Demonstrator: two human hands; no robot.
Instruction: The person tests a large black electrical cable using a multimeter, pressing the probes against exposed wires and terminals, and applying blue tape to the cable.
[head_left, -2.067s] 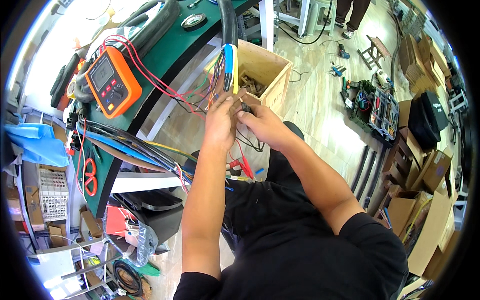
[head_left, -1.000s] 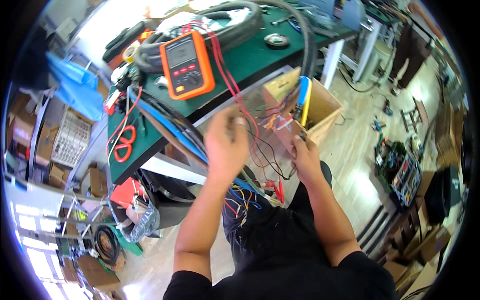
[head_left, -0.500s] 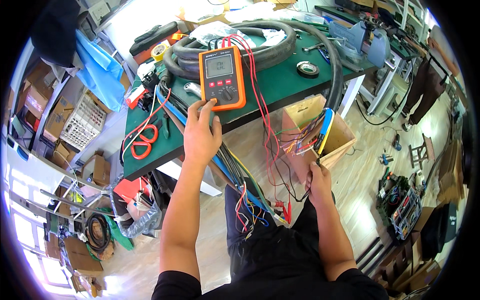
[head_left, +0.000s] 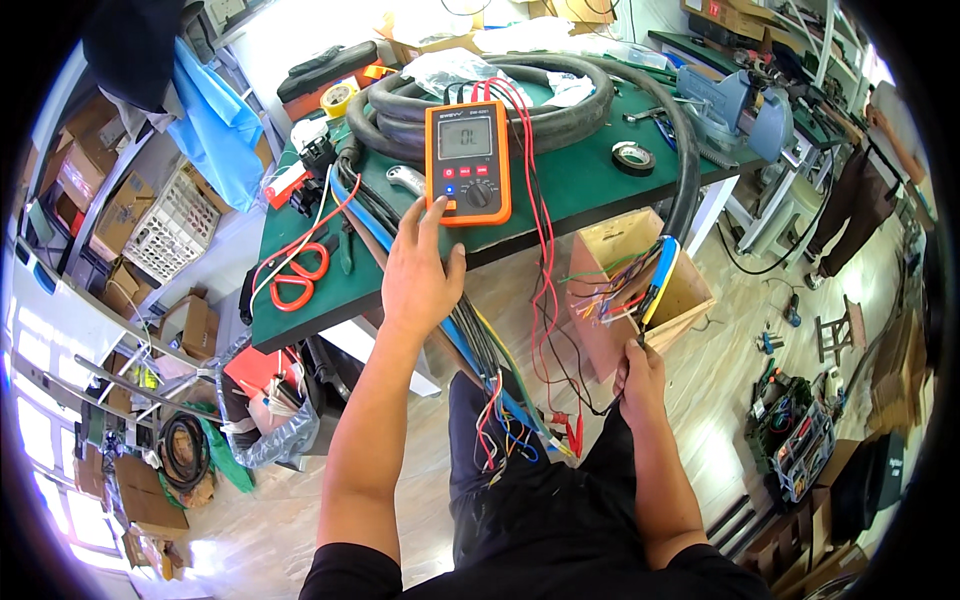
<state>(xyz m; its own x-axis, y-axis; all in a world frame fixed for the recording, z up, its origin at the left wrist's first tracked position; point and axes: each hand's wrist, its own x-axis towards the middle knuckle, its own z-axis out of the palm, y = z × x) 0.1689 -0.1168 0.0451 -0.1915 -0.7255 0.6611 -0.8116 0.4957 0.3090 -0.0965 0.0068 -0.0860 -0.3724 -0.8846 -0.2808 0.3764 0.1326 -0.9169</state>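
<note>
While I have the left hand [head_left: 420,280] at the orange meter [head_left: 467,165], the right hand [head_left: 641,380] grips a black lead [head_left: 600,411] below the blue and yellow cores [head_left: 664,262].
On my feed the left fingers are loosely spread and hold nothing, a fingertip at the meter's lower left corner; the meter sits near the front edge of the green bench [head_left: 590,200], before a coil of black cable [head_left: 590,105]. I have the right fingers closed around the lead, though I cannot tell whether its tip, mostly hidden, touches the cores. The wooden box [head_left: 595,335] is behind those cores.
</note>
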